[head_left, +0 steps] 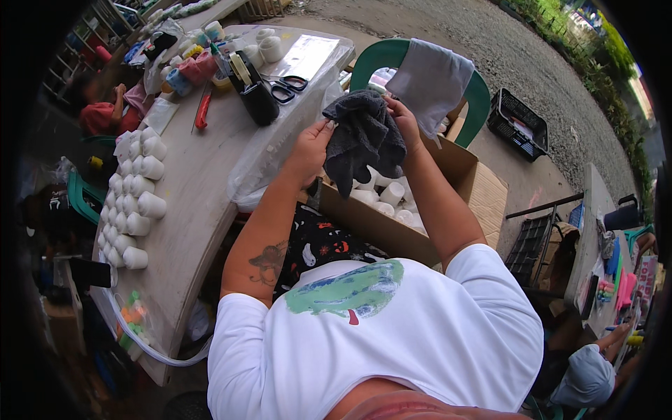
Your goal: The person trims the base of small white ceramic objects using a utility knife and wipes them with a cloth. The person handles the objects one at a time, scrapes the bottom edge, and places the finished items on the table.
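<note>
Above an open cardboard box (486, 196) I hold up a crumpled dark grey cloth (360, 133). My left hand (312, 148) has its fingers closed on the cloth's left edge, and my right hand (403, 122) grips its upper right part. Inside the box, several small white rounded pieces (392, 192) show below the cloth, which hides some of them. Behind the cloth, a light grey cloth (430, 77) hangs over a green chair (479, 105).
Left, a long table (182, 196) bears several white pieces (152, 203), scissors (285, 89), a black container (255, 98) and a red-handled tool (202, 112). A person in red (101, 112) sits beyond. A black crate (518, 122) stands behind right. Another person (588, 374) works at the right-hand table (591, 210).
</note>
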The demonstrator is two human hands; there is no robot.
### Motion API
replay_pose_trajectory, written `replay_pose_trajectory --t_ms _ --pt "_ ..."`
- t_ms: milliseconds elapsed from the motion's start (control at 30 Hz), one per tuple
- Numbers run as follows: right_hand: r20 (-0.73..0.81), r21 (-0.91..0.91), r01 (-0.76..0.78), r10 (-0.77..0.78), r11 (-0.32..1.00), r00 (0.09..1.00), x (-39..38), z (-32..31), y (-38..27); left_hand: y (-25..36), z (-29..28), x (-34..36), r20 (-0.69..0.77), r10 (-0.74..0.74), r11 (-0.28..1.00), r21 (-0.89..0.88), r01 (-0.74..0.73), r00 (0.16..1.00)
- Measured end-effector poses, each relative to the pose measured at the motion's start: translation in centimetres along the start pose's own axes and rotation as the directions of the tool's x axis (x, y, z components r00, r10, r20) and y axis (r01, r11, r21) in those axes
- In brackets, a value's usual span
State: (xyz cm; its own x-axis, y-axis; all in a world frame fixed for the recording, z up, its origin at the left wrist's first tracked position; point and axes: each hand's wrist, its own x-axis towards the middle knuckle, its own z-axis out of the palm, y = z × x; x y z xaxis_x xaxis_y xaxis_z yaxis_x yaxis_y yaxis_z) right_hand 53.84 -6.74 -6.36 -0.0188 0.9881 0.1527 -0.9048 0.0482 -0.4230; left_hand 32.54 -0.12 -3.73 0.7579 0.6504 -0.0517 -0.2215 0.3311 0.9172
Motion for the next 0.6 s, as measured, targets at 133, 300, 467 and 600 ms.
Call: replay_pose_trajectory --t_ms 133,300,467,600 --pt "-0.062 -0.246 -0.094 0.081 0.965 0.995 -0.1 3.4 0.0 5.2 0.3 -1.2 -0.008 -0.056 0.988 0.145 0.056 0.998" --pt "-0.187 -0.315 -0.134 0.077 0.94 0.979 2.2 4.2 0.5 2.7 -0.8 -0.5 -0.04 -0.029 0.951 -0.31 0.015 0.999" --pt "-0.613 -0.582 -0.508 0.068 0.635 0.787 2.4 -1.1 1.8 -3.7 -0.2 -0.5 0.153 -0.123 0.863 -0.471 0.182 0.98" --pt "-0.403 -0.423 -0.391 0.217 0.818 0.889 -0.7 0.6 -1.9 0.1 -4.4 -0.8 0.272 0.237 0.745 0.566 -0.354 0.933"
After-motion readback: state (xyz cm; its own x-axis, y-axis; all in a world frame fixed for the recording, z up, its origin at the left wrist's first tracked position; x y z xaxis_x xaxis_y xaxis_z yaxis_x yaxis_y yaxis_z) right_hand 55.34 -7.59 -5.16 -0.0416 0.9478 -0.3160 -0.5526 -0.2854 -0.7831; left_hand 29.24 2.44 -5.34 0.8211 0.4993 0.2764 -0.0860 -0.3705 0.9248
